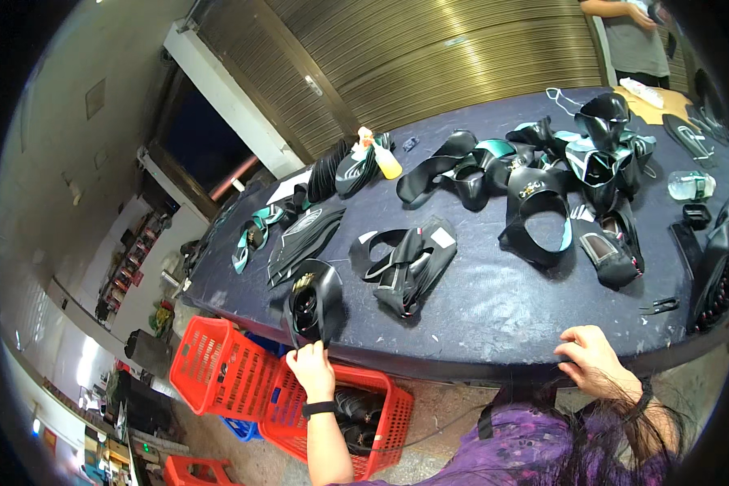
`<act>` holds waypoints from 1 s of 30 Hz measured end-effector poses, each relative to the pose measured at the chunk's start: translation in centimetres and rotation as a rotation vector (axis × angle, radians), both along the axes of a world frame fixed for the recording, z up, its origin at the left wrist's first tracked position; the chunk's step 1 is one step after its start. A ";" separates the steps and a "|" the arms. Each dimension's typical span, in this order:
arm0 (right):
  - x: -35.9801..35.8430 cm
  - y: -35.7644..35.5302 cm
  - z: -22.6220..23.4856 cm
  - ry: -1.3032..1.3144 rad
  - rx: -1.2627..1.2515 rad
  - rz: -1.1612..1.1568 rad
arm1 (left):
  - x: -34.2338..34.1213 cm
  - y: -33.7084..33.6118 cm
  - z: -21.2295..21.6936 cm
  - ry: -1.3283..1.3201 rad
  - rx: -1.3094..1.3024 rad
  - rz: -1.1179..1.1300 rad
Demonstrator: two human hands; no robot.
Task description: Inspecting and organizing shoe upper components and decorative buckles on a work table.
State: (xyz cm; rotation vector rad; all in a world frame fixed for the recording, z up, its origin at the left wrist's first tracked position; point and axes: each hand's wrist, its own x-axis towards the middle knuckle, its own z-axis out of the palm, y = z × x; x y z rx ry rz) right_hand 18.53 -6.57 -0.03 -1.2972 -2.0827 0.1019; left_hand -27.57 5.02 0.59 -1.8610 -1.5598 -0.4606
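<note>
My left hand [312,373] is at the near table edge, its fingers pinched on the lower end of a rolled black band [326,296] with gold-coloured print. My right hand [593,362] hovers over the table edge at the right, fingers loosely bent and apart, holding nothing. Between the hands lies a black strap piece with white labels [413,267]. Beyond it, a wide black band with gold-coloured print [535,202] stands curled into a loop. To its right lies a black piece with a grey patch [611,255].
Red plastic baskets [401,413] stand below the table edge, one holding black pieces. On the dark table [494,320] are more teal-lined bands [462,174], a yellow spray bottle [387,162], a clear jar [690,185] and black snips [661,306]. Another person [636,44] stands at the far right.
</note>
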 end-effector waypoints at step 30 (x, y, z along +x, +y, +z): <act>2.9 12.7 -0.2 -0.402 0.111 -0.302 | 14.6 6.8 0.0 -0.018 -0.308 -0.488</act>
